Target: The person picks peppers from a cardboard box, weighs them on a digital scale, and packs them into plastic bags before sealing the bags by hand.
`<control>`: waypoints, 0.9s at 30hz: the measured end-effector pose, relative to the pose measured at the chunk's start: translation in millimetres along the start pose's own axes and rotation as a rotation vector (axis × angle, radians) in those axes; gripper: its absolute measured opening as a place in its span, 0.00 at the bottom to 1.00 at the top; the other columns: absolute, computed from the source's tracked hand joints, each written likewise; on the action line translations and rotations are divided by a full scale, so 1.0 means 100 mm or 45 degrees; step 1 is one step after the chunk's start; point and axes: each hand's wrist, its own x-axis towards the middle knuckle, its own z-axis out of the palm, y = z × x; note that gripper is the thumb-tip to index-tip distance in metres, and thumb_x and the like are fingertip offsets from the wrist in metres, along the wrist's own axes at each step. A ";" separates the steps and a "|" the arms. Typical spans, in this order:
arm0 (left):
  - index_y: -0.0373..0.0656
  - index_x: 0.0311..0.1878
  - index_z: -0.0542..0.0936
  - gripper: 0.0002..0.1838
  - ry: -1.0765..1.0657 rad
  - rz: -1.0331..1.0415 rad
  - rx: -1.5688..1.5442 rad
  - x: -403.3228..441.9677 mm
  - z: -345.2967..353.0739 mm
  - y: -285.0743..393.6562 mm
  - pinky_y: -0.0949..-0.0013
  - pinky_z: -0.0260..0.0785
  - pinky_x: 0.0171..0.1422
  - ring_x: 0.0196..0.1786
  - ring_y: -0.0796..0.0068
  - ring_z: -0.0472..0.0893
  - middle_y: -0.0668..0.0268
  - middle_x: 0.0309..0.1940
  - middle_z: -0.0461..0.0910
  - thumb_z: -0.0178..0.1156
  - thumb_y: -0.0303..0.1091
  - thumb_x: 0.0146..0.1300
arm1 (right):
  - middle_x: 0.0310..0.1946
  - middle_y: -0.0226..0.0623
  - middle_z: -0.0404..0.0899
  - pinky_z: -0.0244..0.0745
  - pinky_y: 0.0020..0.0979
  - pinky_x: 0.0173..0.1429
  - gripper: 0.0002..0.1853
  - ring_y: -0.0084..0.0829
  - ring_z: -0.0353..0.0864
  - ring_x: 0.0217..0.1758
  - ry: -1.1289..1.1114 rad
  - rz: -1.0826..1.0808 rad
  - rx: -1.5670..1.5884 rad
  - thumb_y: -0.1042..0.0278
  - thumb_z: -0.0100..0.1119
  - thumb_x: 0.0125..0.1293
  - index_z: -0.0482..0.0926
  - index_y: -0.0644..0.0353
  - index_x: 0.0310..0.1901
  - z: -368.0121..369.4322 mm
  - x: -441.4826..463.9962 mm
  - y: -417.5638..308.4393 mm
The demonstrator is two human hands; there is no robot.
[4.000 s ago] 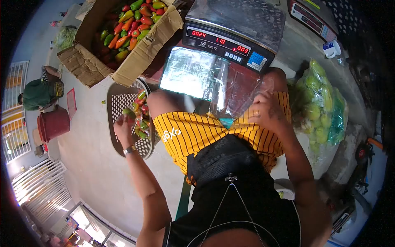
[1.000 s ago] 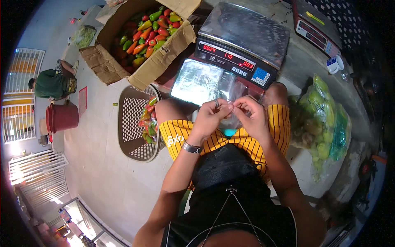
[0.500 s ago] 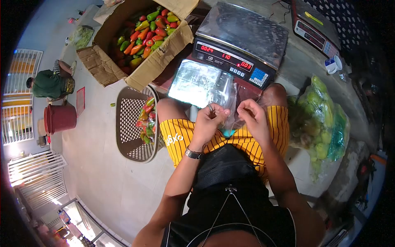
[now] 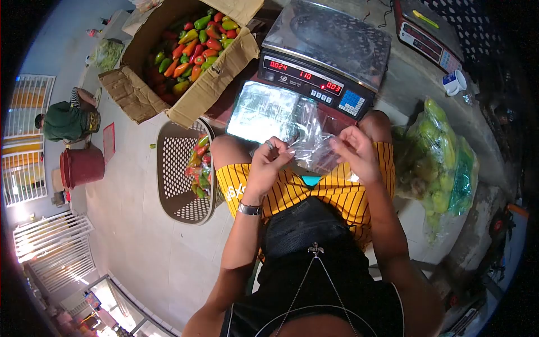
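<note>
Between my hands a clear plastic bag is stretched over my lap. My left hand, with a ring and a wristwatch, pinches its left side. On the other side my right hand grips the bag between thumb and fingers. Just beyond lies a stack of shiny clear plastic bags, resting against the front of a digital scale. The scale's red digits read 0.024, 1.10 and 0.03. Its metal pan bears nothing.
Red, orange and green peppers fill a cardboard box at the upper left. A plastic basket holds bagged peppers. Bagged green vegetables lie at right. Behind are a second scale and a mug. A person bends near a red bucket.
My hands have moved apart, the left to the left and the right slightly to the right. The clear bag is now spread wider between them.
</note>
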 end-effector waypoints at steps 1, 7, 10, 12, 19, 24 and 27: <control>0.43 0.35 0.75 0.09 0.001 0.033 0.056 0.00 0.04 0.01 0.77 0.67 0.44 0.37 0.88 0.73 0.77 0.32 0.76 0.67 0.22 0.68 | 0.32 0.26 0.80 0.74 0.21 0.36 0.10 0.16 0.78 0.33 -0.055 0.071 -0.004 0.69 0.73 0.68 0.78 0.61 0.37 0.05 -0.01 -0.03; 0.43 0.35 0.74 0.11 -0.060 0.138 0.258 -0.10 0.33 0.18 0.79 0.65 0.44 0.37 0.89 0.70 0.78 0.32 0.72 0.68 0.23 0.69 | 0.30 0.29 0.79 0.71 0.25 0.33 0.10 0.19 0.77 0.32 -0.088 0.238 -0.088 0.74 0.71 0.63 0.76 0.61 0.34 0.19 0.14 0.40; 0.44 0.35 0.72 0.13 -0.136 -0.075 -0.763 -0.16 0.39 0.29 0.80 0.63 0.41 0.34 0.89 0.68 0.79 0.30 0.69 0.68 0.23 0.68 | 0.33 0.33 0.80 0.72 0.27 0.37 0.07 0.21 0.78 0.35 0.064 0.166 -0.369 0.79 0.67 0.61 0.77 0.61 0.37 0.09 0.27 0.65; 0.46 0.36 0.70 0.15 -0.267 -0.048 -0.677 -0.16 0.35 0.24 0.78 0.64 0.41 0.34 0.88 0.69 0.79 0.29 0.68 0.70 0.22 0.66 | 0.36 0.38 0.80 0.74 0.29 0.40 0.08 0.25 0.80 0.38 0.162 0.051 -0.337 0.82 0.62 0.60 0.77 0.62 0.40 0.08 0.29 0.67; 0.42 0.40 0.76 0.05 0.392 0.032 0.056 0.19 0.27 -0.14 0.77 0.60 0.31 0.28 0.86 0.68 0.77 0.27 0.73 0.62 0.28 0.74 | 0.43 0.43 0.81 0.78 0.31 0.47 0.11 0.31 0.82 0.43 -0.137 0.442 0.864 0.83 0.52 0.65 0.75 0.64 0.48 0.29 0.01 -0.05; 0.39 0.42 0.79 0.10 0.257 -0.198 -0.404 0.19 0.27 -0.13 0.76 0.66 0.38 0.33 0.84 0.74 0.72 0.29 0.79 0.55 0.34 0.80 | 0.34 0.33 0.79 0.74 0.31 0.39 0.13 0.24 0.78 0.32 -0.136 0.037 -0.083 0.76 0.68 0.64 0.75 0.62 0.47 0.36 -0.03 0.10; 0.42 0.40 0.77 0.09 0.048 -0.169 -0.464 0.07 0.34 -0.04 0.71 0.72 0.35 0.28 0.78 0.75 0.71 0.29 0.76 0.58 0.35 0.78 | 0.29 0.36 0.78 0.73 0.33 0.37 0.17 0.28 0.78 0.31 0.192 -0.072 -0.627 0.72 0.75 0.60 0.75 0.62 0.45 0.32 0.12 0.20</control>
